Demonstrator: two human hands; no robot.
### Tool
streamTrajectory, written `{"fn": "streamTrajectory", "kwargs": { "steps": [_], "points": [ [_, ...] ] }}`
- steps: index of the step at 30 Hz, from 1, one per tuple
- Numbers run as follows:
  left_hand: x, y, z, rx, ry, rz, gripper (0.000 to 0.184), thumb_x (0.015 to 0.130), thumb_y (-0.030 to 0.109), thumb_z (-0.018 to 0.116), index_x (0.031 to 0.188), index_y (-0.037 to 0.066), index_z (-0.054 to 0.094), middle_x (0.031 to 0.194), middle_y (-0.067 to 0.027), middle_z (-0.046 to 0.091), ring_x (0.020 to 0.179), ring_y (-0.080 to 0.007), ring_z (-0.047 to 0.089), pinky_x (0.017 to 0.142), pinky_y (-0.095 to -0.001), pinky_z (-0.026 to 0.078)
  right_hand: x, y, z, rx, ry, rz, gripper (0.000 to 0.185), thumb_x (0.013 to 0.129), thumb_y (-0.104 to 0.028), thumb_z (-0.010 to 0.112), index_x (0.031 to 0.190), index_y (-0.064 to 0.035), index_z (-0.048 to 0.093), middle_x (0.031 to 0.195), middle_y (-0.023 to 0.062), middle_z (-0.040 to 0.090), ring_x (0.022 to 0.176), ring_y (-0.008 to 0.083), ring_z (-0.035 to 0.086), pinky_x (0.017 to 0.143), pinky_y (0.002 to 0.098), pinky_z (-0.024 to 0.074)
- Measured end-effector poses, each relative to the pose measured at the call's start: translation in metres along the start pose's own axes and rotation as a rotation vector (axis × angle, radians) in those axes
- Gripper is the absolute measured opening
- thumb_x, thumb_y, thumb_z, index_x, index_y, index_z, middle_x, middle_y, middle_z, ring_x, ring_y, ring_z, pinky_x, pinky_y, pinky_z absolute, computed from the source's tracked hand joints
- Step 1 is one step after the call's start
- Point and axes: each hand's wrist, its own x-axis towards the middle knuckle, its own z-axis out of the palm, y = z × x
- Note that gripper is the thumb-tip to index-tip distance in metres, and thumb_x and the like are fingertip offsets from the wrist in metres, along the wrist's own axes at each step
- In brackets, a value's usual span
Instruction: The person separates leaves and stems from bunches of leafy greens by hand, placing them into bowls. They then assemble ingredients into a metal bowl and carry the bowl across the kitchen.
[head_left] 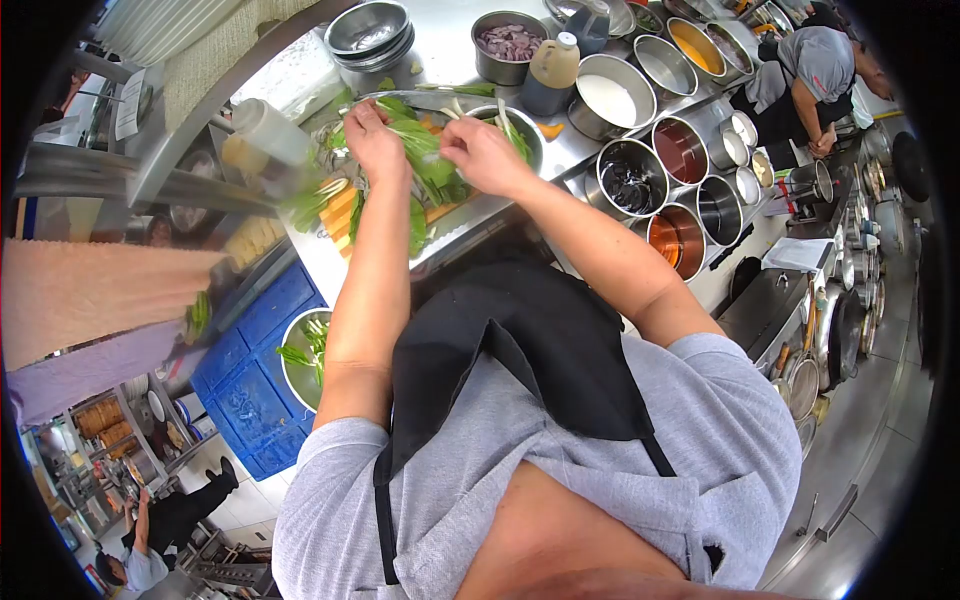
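Observation:
My left hand (374,142) is closed, its fingertips pinched on leafy greens (408,130) above the steel counter. To its right, my right hand (484,156) has its fingers curled together beside the leaves; what lies between them is hidden. Under both hands, more greens spread over an orange-and-yellow striped surface (343,218). Behind my right hand stands a steel bowl (536,150) with pale-stemmed greens (512,132) in it.
Stacked steel bowls (368,35), a pot of chopped purple pieces (510,45) and a dark sauce jug (552,75) stand behind. Several sauce pots (632,178) line the right. A bowl of greens (303,375) sits beside a blue crate (250,385). Two co-workers (815,75) are farther off.

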Motion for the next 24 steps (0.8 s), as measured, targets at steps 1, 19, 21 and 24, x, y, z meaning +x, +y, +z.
{"fn": "streamTrajectory", "kwargs": {
  "steps": [1,19,21,24],
  "points": [
    [0.003,-0.001,-0.002,-0.036,0.021,-0.010,0.027,0.104,0.022,0.041,0.098,0.000,0.056,0.078,-0.0031,0.053,0.070,-0.0123,0.046,0.066,-0.0279,0.040,-0.001,0.005,-0.002,0.049,0.016,-0.013,0.014,0.082,-0.015,0.067,0.089,-0.0027,0.064,0.085,0.0149,0.063,0.085,0.0321,0.063,0.077,0.0411,0.0492],
    [0.038,0.051,-0.080,-1.356,-0.615,-0.469,0.035,0.100,0.039,0.045,0.103,0.004,0.050,0.072,-0.0013,0.037,0.062,-0.0129,0.035,0.063,-0.0275,0.036,-0.006,0.055,-0.031,-0.110,0.089,-0.082,0.035,0.082,-0.002,0.054,0.116,-0.0064,0.063,0.106,0.0199,0.063,0.096,0.0360,0.062,0.088,0.0437,0.0480],
    [0.034,0.062,-0.087,-1.368,-0.728,-0.378,0.034,0.100,0.037,0.046,0.104,0.003,0.050,0.073,-0.0015,0.037,0.062,-0.0129,0.036,0.063,-0.0268,0.037,-0.001,0.049,-0.029,0.002,0.031,0.000,0.033,0.083,0.000,0.052,0.115,-0.0053,0.063,0.103,0.0187,0.064,0.094,0.0337,0.063,0.086,0.0421,0.0488],
    [0.033,0.070,-0.105,-1.309,-0.635,-0.389,0.036,0.096,0.043,0.055,0.102,0.008,0.053,0.071,0.0011,0.037,0.062,-0.0096,0.033,0.060,-0.0247,0.032,0.002,0.039,-0.019,0.059,-0.009,-0.017,0.031,0.084,0.000,0.053,0.112,-0.0036,0.064,0.100,0.0162,0.064,0.090,0.0286,0.064,0.083,0.0374,0.0503]
  ]
}}
